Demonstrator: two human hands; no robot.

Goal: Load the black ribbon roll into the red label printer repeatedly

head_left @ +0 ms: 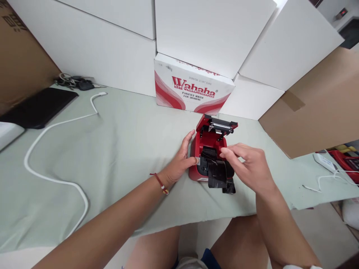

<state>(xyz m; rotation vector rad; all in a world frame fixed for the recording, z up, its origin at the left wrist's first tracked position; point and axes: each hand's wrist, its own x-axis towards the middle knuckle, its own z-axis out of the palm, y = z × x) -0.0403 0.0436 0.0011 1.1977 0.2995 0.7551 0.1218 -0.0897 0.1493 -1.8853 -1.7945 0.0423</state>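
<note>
fingers of the left hand (pixel 181 161) are set against the left side of the red device (pixel 193 172), which is held on the green cloth (pixel 140 123); fingertips of the right hand (pixel 249 166) are bunched at its right rim, near the black film (pixel 217 175), and whether anything is pinched cannot be told.

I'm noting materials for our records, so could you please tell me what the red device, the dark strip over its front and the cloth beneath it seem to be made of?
Red device: probably hard plastic, semi-glossy, judging by its smooth, molded-looking shape. Dark strip: likely thin plastic film, shiny, with creases catching light; coated ribbon is possible. Cloth: matte fabric, showing soft wrinkles; fibre unclear.
</note>
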